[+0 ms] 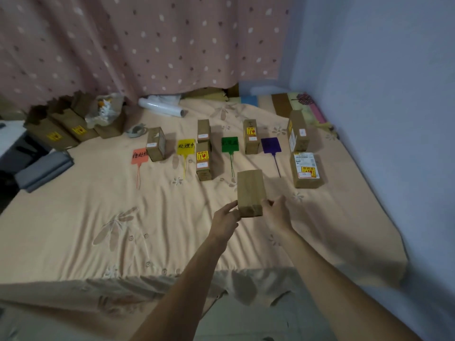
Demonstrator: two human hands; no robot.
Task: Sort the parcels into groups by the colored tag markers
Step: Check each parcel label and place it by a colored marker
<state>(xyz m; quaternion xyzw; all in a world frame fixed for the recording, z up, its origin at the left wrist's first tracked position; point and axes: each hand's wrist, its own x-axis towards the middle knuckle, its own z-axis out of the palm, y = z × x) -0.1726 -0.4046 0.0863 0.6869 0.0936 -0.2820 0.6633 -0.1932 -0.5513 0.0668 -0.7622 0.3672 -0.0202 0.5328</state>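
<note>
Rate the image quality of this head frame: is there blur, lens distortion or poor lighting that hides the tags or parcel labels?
Head view: dim, soft lighting, no glare; wide-angle bending curves the bed edge; the held parcel and both hands, left and right, are slightly motion-blurred; the yellow tag writing is legible, the green tag and purple tag too dark to read.

Two bare forearms, no sleeves or jewellery visible, end in the left hand (pixel 225 217) and right hand (pixel 278 212).

Single head-worn wide view, angled forward and down over bed (pixel 123 217); curtain (pixel 123 45) far, forearms near.
</note>
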